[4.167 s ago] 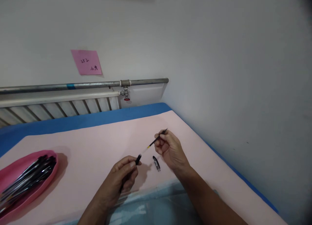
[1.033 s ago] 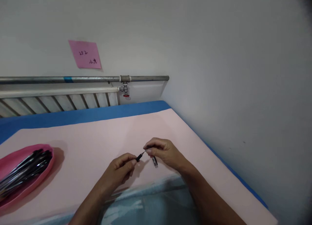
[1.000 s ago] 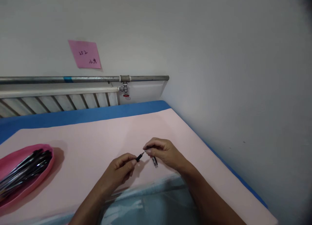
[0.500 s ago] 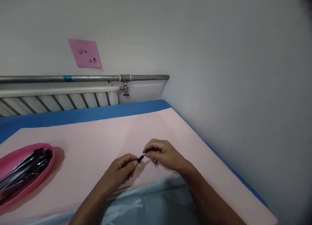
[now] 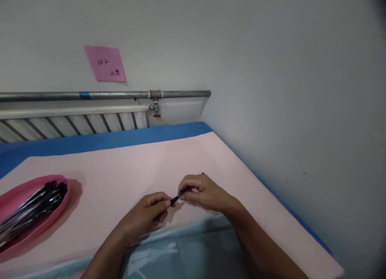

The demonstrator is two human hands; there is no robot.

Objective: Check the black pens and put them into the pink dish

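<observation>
Between the fingertips of my left hand (image 5: 153, 208) is a slim black piece that looks like the end of a pen (image 5: 174, 200), pointing up and right. My right hand (image 5: 200, 192) pinches at its tip, thumb and forefinger closed. What those right fingers hold there is mostly covered by the fingers. A small dark end (image 5: 203, 173) shows just above the back of the right hand; the rest of that thing is hidden. Both hands are close together over the pink sheet (image 5: 120, 174).
To the left a pink basket (image 5: 66, 190) holds several black and clear pens (image 5: 45, 202). Blue edging (image 5: 120, 139) surrounds the sheet. Behind are a radiator (image 5: 75, 124), a pipe (image 5: 120, 95) with a valve, and a pink note (image 5: 106, 64). A wall (image 5: 301, 110) stands at the right.
The clear piece that hung below my right hand is out of sight, and a dark end now shows above that hand. The right fingertips are lower, close against the pen's tip.
</observation>
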